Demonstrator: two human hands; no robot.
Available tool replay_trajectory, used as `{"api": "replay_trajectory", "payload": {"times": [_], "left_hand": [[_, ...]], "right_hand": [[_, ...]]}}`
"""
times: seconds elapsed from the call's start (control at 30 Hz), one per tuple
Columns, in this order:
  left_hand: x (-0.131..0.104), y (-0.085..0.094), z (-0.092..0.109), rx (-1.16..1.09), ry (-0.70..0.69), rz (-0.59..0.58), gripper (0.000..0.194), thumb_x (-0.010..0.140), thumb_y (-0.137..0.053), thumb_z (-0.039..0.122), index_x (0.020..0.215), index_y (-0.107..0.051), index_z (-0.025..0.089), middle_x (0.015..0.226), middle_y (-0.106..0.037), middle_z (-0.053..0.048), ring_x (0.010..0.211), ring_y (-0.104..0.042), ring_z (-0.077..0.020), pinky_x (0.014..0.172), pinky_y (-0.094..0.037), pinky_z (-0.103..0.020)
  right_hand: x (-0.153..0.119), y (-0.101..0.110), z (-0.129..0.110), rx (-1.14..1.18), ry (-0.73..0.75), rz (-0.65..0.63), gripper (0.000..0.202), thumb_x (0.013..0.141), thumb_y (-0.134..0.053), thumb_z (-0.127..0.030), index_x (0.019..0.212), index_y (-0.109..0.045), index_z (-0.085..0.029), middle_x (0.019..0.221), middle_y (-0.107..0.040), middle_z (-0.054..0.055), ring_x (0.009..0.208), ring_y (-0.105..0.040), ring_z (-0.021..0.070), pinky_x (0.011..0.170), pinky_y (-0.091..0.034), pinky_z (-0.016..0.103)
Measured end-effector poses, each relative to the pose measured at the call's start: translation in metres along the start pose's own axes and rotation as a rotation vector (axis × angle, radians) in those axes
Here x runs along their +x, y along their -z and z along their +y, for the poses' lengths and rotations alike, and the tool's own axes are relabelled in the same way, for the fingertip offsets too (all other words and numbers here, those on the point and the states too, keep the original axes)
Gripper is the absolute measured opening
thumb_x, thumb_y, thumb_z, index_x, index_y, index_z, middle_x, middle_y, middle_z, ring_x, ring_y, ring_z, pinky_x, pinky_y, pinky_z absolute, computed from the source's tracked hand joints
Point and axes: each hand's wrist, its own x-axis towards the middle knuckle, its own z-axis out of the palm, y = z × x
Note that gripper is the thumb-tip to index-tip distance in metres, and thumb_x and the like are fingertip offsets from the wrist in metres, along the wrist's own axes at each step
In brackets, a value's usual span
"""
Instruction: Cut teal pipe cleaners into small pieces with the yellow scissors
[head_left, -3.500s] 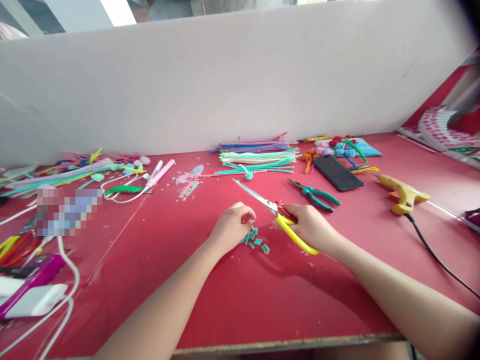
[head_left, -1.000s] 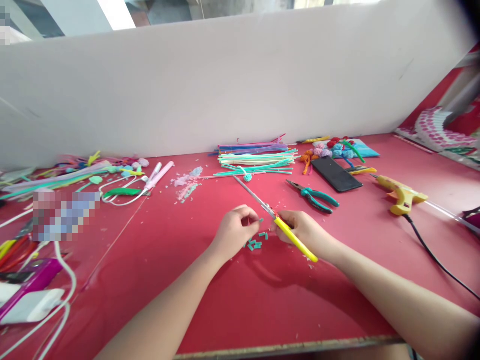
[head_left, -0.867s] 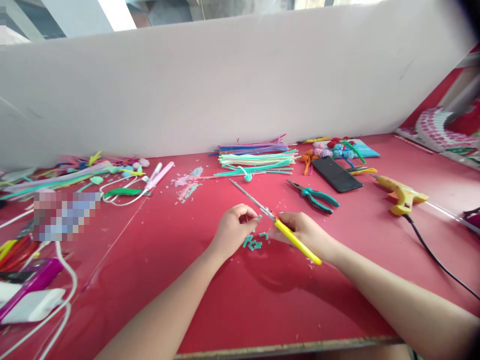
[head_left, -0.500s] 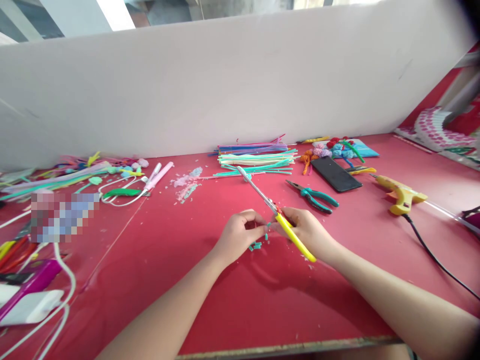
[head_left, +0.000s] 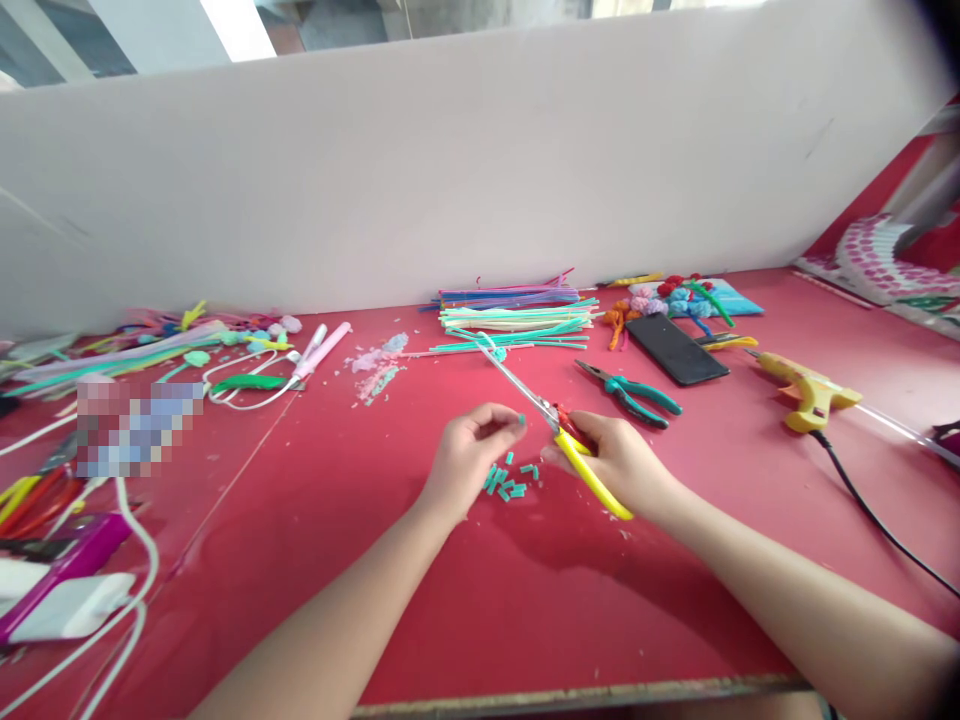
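Between the thumb and forefinger of my left hand [head_left: 474,455] is a small teal piece [head_left: 522,421]. My right hand [head_left: 616,462] is closed on scissors with yellow handles [head_left: 592,478]; their blades point away to the upper left, towards the bundles. Several short teal cut pieces [head_left: 511,488] lie on the red table [head_left: 450,620] just below and between my hands. Beyond the blades lie bundles of pipe cleaners in teal and cream [head_left: 517,318] and purple. The two hands are apart.
Teal-handled pliers [head_left: 639,395], a black phone [head_left: 677,350] and a yellow glue gun [head_left: 810,390] lie to the right. Fluff scraps [head_left: 379,365], a pink tool [head_left: 322,352], a green tool [head_left: 249,383] and white cables are on the left. A pale panel [head_left: 450,170] stands behind.
My left hand has drawn slightly away from my right hand and risen a little. More of the teal pieces on the table now show. The scissors remain in my right hand.
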Motion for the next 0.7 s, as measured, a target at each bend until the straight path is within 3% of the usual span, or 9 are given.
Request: {"api": "replay_trajectory", "payload": {"times": [0.1, 0.27, 0.7], "left_hand": [[0.006, 0.007, 0.000, -0.214, -0.022, 0.146, 0.014, 0.061, -0.062, 0.025, 0.072, -0.060, 0.016, 0.061, -0.055, 0.002, 0.055, -0.046, -0.0065, 0.055, -0.036, -0.019], [0.010, 0.013, 0.000, -0.436, -0.033, 0.236, 0.015, 0.061, -0.062, 0.020, 0.074, -0.061, 0.014, 0.062, -0.056, 0.001, 0.054, -0.047, -0.0056, 0.054, -0.036, -0.019], [0.009, 0.015, 0.003, -0.526, -0.076, 0.244, 0.012, 0.062, -0.062, 0.017, 0.074, -0.063, 0.015, 0.067, -0.059, 0.000, 0.059, -0.049, -0.0056, 0.057, -0.037, -0.018]], "right_hand": [[-0.001, 0.000, 0.001, -0.206, 0.033, 0.025, 0.027, 0.070, -0.043, -0.046, 0.066, -0.041, -0.019, 0.051, -0.042, -0.004, 0.045, -0.032, 0.0069, 0.044, -0.019, 0.020], [-0.002, -0.003, 0.003, -0.442, 0.063, 0.048, 0.031, 0.074, -0.037, -0.050, 0.071, -0.042, -0.020, 0.055, -0.051, 0.000, 0.047, -0.045, 0.0107, 0.044, -0.018, 0.022], [-0.004, -0.008, 0.006, -0.535, 0.098, 0.015, 0.038, 0.077, -0.029, -0.053, 0.074, -0.044, -0.019, 0.051, -0.051, 0.000, 0.042, -0.044, 0.0114, 0.042, -0.016, 0.022]]}}
